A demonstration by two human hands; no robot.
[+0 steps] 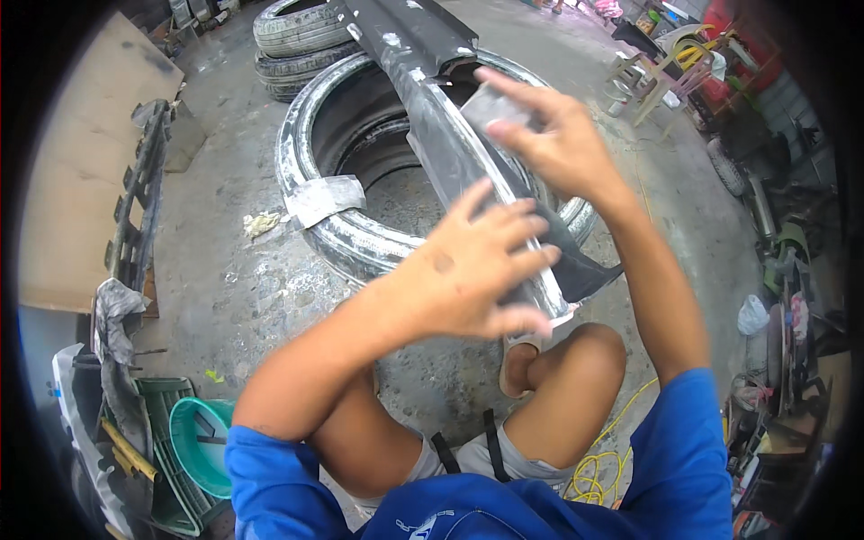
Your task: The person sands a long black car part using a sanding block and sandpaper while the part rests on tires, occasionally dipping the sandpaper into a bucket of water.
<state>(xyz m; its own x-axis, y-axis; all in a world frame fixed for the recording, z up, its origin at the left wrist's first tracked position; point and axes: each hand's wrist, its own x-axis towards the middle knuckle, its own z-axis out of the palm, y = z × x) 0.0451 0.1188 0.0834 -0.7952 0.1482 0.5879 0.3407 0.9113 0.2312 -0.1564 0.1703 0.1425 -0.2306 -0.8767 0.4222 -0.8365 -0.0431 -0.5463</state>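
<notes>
A long black car body panel (pixel 441 135), smeared with white dust, lies across a dusty tire (pixel 301 148), its near end pointing at my knees. My left hand (pixel 486 261) is over the near end of the panel, fingers spread and nothing in them; whether it presses on the panel I cannot tell. Further up the panel, my right hand (pixel 567 139) has thumb and fingers around a flat grey sanding pad (pixel 493 106). That hand is slightly blurred, and its lower fingers are hidden. A grey sheet, likely sandpaper (pixel 326 200), drapes over the tire's left rim.
Stacked tires (pixel 301 40) stand behind. At left are a large tan board (pixel 99 162), a green crate (pixel 166 459) and a teal bucket (pixel 200 445). A yellow cord (pixel 594 472) lies by my right leg. Plastic chairs (pixel 666 85) and clutter line the right wall.
</notes>
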